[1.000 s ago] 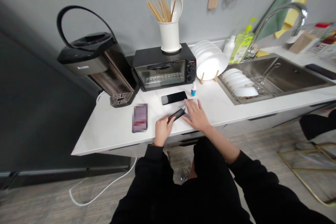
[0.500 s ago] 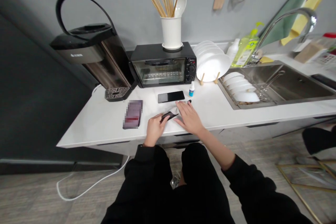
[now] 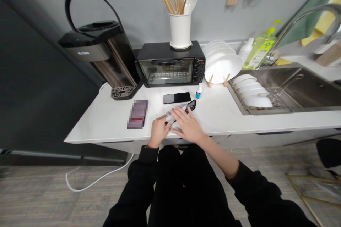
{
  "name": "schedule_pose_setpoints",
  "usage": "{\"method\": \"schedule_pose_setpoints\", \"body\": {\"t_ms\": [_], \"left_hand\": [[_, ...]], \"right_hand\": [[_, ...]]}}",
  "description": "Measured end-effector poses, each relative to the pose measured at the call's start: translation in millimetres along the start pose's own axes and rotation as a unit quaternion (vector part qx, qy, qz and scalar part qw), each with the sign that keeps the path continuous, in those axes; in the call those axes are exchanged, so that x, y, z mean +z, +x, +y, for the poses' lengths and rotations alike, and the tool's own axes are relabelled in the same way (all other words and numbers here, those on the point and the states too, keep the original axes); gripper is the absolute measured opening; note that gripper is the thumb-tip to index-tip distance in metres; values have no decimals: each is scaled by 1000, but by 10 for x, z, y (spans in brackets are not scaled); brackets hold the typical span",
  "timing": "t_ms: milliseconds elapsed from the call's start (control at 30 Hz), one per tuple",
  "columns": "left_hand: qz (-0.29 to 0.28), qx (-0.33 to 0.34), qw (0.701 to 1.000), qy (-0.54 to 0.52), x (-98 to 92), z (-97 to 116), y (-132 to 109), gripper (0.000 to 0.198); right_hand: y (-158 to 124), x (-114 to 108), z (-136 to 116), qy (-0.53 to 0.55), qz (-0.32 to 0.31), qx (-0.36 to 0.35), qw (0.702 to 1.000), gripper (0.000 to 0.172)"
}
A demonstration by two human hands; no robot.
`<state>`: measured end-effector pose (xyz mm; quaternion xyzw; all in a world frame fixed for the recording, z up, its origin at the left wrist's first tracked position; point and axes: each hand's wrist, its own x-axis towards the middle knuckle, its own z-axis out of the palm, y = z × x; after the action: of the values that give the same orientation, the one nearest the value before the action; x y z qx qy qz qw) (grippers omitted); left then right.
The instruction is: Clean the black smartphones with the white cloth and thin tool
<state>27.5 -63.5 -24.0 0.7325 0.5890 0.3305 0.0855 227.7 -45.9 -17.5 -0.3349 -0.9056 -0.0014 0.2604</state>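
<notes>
Black phone case (image 3: 190,106) lies under right hand (image 3: 188,127) fingers, left hand (image 3: 158,132) gripping its edge.

surface (image 3: 226,113): showing as smooth white stone-like top, faintly glossy
phone (image 3: 177,98): lying glossy, black glass
sink (image 3: 306,88): gleaming brushed metal
plates (image 3: 222,67): shining glazed white ceramic
chopsticks (image 3: 173,0): looking like matt wood
</notes>
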Motion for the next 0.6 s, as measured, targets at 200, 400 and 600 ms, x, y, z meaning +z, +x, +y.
{"method": "schedule_pose_setpoints", "body": {"t_ms": [200,400,600], "left_hand": [[-34,10,999,16,5,18,2,31],[-38,3,998,44,23,-74,13,25],[-40,21,999,20,-56,60,4,29]], "right_hand": [[-32,-2,117,-15,93,139,986,81],[27,155,-391,28,5,-43,999,85],[-29,-21,151,-47,83,123,988,72]]}}
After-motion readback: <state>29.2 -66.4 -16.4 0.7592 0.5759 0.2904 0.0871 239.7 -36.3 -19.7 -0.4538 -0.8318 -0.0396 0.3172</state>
